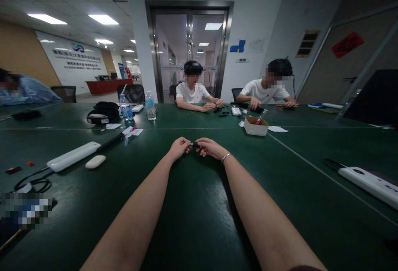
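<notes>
Both hands are raised in front of me over the green table (pixel 199 204), with their fingertips almost meeting. Between them is a small black object (pixel 195 144) with a lighter end toward the left; its kind is too small to make out. My left hand (pixel 180 148) pinches the left end between thumb and fingers. On the other end, my right hand (pixel 212 148) is closed, a silver bracelet (pixel 226 157) around its wrist. Fingers partly cover the object.
Left lie a white power bank-like bar (pixel 73 156), a smooth white oval object (pixel 95 162) and cables. Two water bottles (pixel 126 108) and a black pouch (pixel 103 113) stand farther back. A small open box (pixel 256 126) is at right. Two people sit opposite.
</notes>
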A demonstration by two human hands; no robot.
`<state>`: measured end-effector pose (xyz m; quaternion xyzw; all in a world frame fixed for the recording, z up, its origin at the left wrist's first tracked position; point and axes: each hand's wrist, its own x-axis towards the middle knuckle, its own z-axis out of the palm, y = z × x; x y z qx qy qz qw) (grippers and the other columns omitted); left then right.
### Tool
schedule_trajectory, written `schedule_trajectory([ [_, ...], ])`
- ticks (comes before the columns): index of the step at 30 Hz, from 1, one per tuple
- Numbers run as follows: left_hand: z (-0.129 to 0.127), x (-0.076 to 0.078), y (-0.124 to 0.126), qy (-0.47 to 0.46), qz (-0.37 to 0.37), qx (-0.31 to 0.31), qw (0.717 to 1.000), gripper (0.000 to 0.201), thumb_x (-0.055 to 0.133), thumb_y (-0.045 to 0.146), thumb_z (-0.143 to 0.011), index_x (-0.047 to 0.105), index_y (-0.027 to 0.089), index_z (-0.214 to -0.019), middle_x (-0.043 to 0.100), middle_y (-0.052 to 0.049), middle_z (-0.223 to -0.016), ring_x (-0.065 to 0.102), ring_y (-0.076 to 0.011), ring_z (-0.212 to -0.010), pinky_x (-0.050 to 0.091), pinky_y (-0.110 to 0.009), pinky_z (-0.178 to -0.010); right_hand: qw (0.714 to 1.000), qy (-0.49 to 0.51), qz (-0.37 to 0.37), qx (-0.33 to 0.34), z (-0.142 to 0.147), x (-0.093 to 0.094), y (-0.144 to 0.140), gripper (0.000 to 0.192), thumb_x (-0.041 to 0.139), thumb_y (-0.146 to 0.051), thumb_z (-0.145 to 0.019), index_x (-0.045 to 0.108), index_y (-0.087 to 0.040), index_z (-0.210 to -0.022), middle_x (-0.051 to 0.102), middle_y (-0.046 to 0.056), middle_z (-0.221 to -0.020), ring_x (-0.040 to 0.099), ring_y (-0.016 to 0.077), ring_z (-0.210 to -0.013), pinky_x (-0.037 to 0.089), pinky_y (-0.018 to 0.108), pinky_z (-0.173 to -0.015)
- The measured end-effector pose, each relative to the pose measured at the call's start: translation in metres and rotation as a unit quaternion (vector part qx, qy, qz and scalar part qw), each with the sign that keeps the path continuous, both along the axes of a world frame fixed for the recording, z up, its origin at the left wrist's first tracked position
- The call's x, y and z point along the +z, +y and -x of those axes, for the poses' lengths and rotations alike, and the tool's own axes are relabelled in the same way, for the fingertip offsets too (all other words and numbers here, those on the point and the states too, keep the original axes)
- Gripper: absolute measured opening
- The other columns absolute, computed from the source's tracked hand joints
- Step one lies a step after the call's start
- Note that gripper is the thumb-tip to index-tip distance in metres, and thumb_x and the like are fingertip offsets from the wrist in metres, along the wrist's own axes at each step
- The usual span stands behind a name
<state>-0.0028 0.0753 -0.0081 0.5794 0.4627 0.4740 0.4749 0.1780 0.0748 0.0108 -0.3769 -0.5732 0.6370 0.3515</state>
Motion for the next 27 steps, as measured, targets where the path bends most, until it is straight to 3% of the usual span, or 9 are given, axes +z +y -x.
schedule_trajectory([
  [3, -0.0001, -0.0012, 0.0014, 0.0, -0.001, 0.004, 1.0, 0.012, 0.056, 0.023, -0.078, 0.051, 0.012, -0.077, 0.061, -0.004, -0.068, 0.051, -0.0063, -0.049, 0.042, -0.018, -0.046, 1.0, 0.012, -0.008, 0.007, 0.0003, -0.001, 0.0011, 0.028, 0.06, -0.009, -0.078, 0.047, -0.018, -0.102, 0.057, -0.002, -0.07, 0.059, 0.0076, -0.047, 0.052, 0.017, -0.045],
  [8, 0.0022, -0.0063, 0.0054, -0.002, -0.006, -0.007, 1.0, 0.014, 0.057, 0.026, -0.077, 0.052, 0.012, -0.079, 0.061, -0.004, -0.069, 0.052, -0.0065, -0.049, 0.042, -0.018, -0.046, 0.999, -0.031, 0.001, -0.014, 0.002, -0.0002, 0.0006, 0.012, 0.045, -0.022, -0.09, 0.048, -0.013, -0.097, 0.059, 0.003, -0.064, 0.055, 0.0076, -0.04, 0.045, 0.014, -0.035],
  [13, 0.0032, -0.0084, 0.0068, 0.0, -0.006, -0.011, 1.0, 0.016, 0.057, 0.028, -0.077, 0.052, 0.013, -0.079, 0.062, -0.005, -0.071, 0.053, -0.0067, -0.051, 0.042, -0.018, -0.047, 1.0, -0.004, -0.007, 0.002, 0.0013, 0.0, 0.0005, 0.025, 0.059, -0.01, -0.08, 0.048, -0.016, -0.101, 0.061, 0.001, -0.071, 0.058, 0.0071, -0.045, 0.05, 0.015, -0.042],
  [17, 0.0017, -0.0062, 0.0051, -0.003, -0.004, -0.01, 1.0, 0.015, 0.057, 0.027, -0.077, 0.051, 0.013, -0.078, 0.061, -0.004, -0.069, 0.052, -0.0062, -0.049, 0.042, -0.017, -0.047, 0.999, -0.031, -0.002, -0.021, 0.0021, 0.0006, 0.0006, 0.012, 0.05, -0.022, -0.088, 0.049, -0.013, -0.096, 0.059, 0.001, -0.061, 0.054, 0.0076, -0.039, 0.045, 0.014, -0.034],
  [21, 0.002, -0.0062, 0.0053, 0.001, -0.006, -0.011, 1.0, 0.016, 0.057, 0.028, -0.077, 0.051, 0.013, -0.078, 0.061, -0.004, -0.07, 0.052, -0.0067, -0.051, 0.043, -0.017, -0.047, 1.0, -0.002, -0.001, -0.01, 0.0021, 0.0012, 0.0004, 0.019, 0.056, -0.012, -0.082, 0.049, -0.016, -0.099, 0.059, -0.001, -0.064, 0.057, 0.0076, -0.042, 0.05, 0.016, -0.04],
  [27, 0.0024, -0.0052, 0.0043, 0.007, -0.008, -0.006, 1.0, 0.016, 0.057, 0.027, -0.078, 0.052, 0.012, -0.079, 0.062, -0.005, -0.07, 0.053, -0.0071, -0.051, 0.043, -0.018, -0.047, 1.0, -0.009, 0.013, -0.021, 0.0018, -0.0006, 0.0018, 0.009, 0.051, -0.019, -0.087, 0.05, -0.013, -0.094, 0.059, 0.002, -0.061, 0.054, 0.0074, -0.04, 0.048, 0.015, -0.038],
])
